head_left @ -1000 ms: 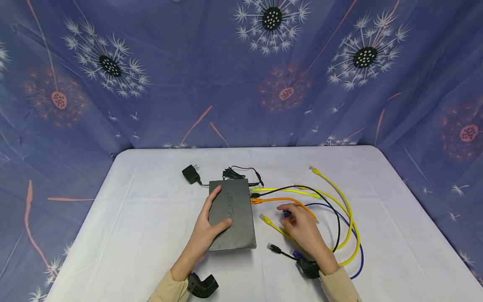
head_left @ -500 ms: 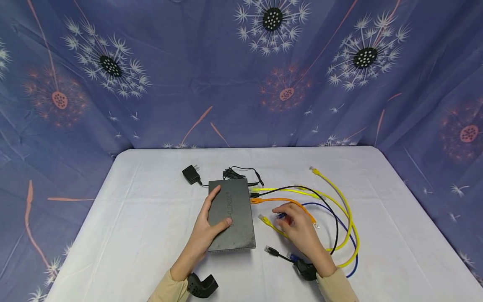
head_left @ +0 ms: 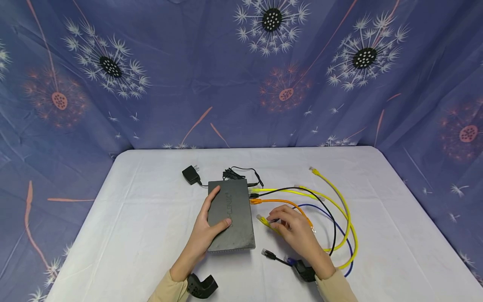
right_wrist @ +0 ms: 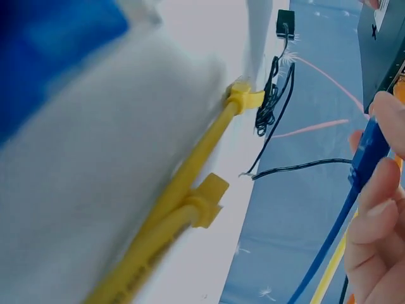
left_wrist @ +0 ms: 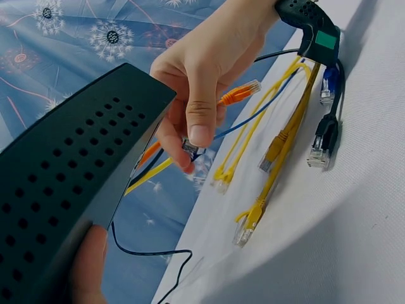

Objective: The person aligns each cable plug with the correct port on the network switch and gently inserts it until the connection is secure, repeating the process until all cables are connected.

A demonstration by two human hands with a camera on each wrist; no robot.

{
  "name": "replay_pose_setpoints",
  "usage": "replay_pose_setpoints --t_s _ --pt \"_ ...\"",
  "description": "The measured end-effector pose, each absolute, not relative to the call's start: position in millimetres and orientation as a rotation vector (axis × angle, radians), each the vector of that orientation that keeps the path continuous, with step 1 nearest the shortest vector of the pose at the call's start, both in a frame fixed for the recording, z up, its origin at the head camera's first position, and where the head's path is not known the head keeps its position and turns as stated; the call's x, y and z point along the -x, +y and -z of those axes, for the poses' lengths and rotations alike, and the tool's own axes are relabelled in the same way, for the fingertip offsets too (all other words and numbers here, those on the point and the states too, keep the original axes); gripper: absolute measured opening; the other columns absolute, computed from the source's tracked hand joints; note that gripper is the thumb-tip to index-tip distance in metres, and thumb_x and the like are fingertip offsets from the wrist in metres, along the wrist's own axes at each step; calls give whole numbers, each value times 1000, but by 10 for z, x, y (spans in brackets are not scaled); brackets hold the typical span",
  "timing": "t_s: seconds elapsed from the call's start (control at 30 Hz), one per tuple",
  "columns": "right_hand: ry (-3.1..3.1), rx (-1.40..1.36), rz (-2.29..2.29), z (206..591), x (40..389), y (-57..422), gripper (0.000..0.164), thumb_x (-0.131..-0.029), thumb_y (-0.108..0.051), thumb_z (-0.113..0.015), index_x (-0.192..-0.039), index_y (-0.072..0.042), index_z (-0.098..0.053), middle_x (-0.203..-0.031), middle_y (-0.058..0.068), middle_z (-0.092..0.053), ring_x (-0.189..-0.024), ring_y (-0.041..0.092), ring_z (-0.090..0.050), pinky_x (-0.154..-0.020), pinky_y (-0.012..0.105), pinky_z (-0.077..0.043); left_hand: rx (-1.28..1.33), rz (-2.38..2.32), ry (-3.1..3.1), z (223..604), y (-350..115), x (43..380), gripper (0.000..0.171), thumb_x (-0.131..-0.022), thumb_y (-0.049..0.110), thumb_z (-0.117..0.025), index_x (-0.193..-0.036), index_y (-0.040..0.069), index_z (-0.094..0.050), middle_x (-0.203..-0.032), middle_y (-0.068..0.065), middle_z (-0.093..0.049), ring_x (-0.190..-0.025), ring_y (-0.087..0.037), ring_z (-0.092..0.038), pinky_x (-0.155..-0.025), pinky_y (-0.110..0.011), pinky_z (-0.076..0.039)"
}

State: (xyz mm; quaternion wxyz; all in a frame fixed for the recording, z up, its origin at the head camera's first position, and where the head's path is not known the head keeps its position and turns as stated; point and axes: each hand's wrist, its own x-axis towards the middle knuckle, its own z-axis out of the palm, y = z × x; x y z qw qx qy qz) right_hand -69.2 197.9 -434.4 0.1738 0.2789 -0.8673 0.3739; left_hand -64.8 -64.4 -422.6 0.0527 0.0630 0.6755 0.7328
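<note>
My left hand (head_left: 205,228) grips the black network switch (head_left: 237,235) by its left side, thumb lying on the top. The left wrist view shows the vented side (left_wrist: 69,164) of the switch close up. Just right of the switch, my right hand (head_left: 299,235) pinches the plug end of a blue network cable (right_wrist: 370,149) between thumb and fingers, apart from the switch. An orange cable (head_left: 277,201), a black cable (head_left: 275,191) and a yellow cable (head_left: 284,190) run from the switch's right side. In the head view the right fingers mostly hide the blue plug.
A loose yellow plug (head_left: 264,220) lies by the right fingers, and a black plug (head_left: 269,254) nearer the front. Another yellow plug (head_left: 314,170) lies at the back right. Behind the switch are a power adapter (head_left: 191,175) and its bundled cord (head_left: 235,173) on the white table (head_left: 143,209).
My right hand has moved left toward the switch with the blue cable's plug, drawing the loose cables slightly left. The left hand and switch have hardly moved.
</note>
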Motion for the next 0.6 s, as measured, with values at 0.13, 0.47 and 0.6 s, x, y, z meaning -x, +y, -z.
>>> replay_pose_setpoints --t_s 0.13,0.47,0.6 --pt "-2388 -896 -986 4322 707 1959 26 -67 1 -81 -86 -12 -70 -96 -5 -63 -83 12 -53 -73 17 -39 -192 -2227 2057 4226 -648 646 81 -83 15 -73 -149 37 -31 -156 0 -16 -141 -27 -10 -105 -61 -9" --pt "-2449 -1003 -933 4222 688 1924 11 -88 -29 -67 -90 -19 -67 -103 -8 -59 -97 14 -56 -86 34 -41 -198 -2227 2051 4223 -658 649 81 -83 15 -73 -149 36 -31 -156 0 -15 -141 -27 -10 -105 -61 -8" --pt "-2463 -1019 -886 4185 687 1901 24 -77 -9 -77 -95 -20 -66 -103 -10 -62 -93 11 -58 -81 33 -45 -191 -2218 2062 4222 -664 646 81 -83 15 -73 -149 37 -31 -156 0 -15 -142 -27 -9 -105 -62 -7"
